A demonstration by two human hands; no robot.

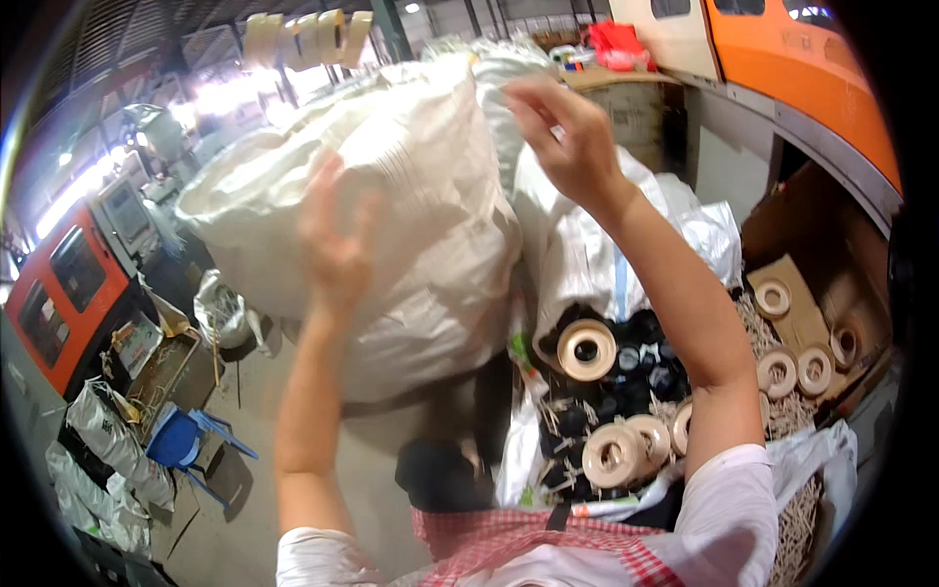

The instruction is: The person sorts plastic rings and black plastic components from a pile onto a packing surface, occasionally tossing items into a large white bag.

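Observation:
A very large white woven sack [421, 254], bulging and wrinkled, stands in front of me. My left hand [335, 240] is raised before its left side, blurred by motion; the thumb stands apart from the fingers, and I see nothing in them. Higher up, past the sack's right edge, my right hand [575, 137] hangs with loosely bent fingers and a gap at the thumb. It appears to hold nothing. Whether either hand touches the sack cannot be made out. Below my right forearm sits a second white sack [577, 264], near a beige ring-shaped part [587, 349] lying on black pieces.
More beige rings [614, 455] lie among black parts and beige bits at right. A cardboard box [831, 225] holds others. A blue plastic chair [181, 437] stands at left near an orange machine [59, 293]. Another orange machine [802, 59] rises at far right.

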